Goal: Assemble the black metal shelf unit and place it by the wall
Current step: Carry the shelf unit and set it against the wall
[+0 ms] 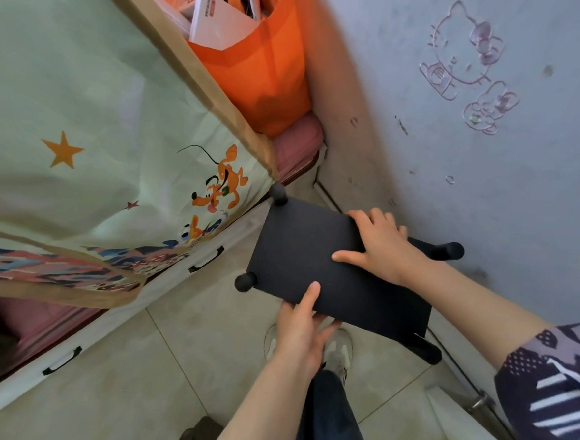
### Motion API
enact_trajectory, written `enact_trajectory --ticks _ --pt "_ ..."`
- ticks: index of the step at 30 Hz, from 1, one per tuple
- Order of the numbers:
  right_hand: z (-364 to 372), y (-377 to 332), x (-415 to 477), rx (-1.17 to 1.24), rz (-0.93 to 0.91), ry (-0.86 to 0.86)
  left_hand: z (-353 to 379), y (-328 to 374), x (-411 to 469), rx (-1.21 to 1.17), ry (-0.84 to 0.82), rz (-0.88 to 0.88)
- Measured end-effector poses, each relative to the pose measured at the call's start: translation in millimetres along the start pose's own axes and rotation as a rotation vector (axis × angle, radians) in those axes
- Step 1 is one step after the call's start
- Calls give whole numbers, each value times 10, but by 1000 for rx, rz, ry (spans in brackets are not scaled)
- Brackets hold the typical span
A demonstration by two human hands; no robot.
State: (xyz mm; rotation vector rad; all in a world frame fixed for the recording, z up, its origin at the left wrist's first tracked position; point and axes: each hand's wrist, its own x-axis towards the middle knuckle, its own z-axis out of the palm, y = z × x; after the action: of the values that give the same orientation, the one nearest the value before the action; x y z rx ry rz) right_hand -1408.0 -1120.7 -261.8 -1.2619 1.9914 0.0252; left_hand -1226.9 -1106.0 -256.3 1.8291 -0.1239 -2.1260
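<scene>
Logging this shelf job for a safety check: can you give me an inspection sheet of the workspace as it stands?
Surface: beige tiled floor; cannot tell if the shelf's legs touch it.
Job's things: black metal shelf unit with round corner caps, close to the wall.
Clutter: orange fabric bag stuffed with boxes.
Hands: left hand grips the near edge, thumb on top; right hand lies on the top panel, fingers curled over the far edge.
Cables: nothing seen.
Surroundings: blue-grey wall with cartoon stickers; cartoon-print fabric cover; white drawers with black handles.
</scene>
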Motion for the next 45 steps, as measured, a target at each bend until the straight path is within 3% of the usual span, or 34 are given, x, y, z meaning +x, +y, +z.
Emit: enact_trajectory --ticks 8,13,17,21,29,38,45 --pt "-192 169 67 19 108 141 441 408 270 299 33 212" --pt "-165 215 74 -51 183 238 612 639 426 402 -37 270" --pt "-98 264 71 -161 84 302 650 516 543 575 43 454" --pt "-62 283 98 -216 23 260 670 253 391 691 -34 568" --pt "-149 374 178 58 43 319 590 226 539 675 -133 663" --pt "-178 254 310 52 67 392 564 444 654 671 -164 741" --pt "-201 338 328 -109 -43 382 574 240 628 567 -123 700"
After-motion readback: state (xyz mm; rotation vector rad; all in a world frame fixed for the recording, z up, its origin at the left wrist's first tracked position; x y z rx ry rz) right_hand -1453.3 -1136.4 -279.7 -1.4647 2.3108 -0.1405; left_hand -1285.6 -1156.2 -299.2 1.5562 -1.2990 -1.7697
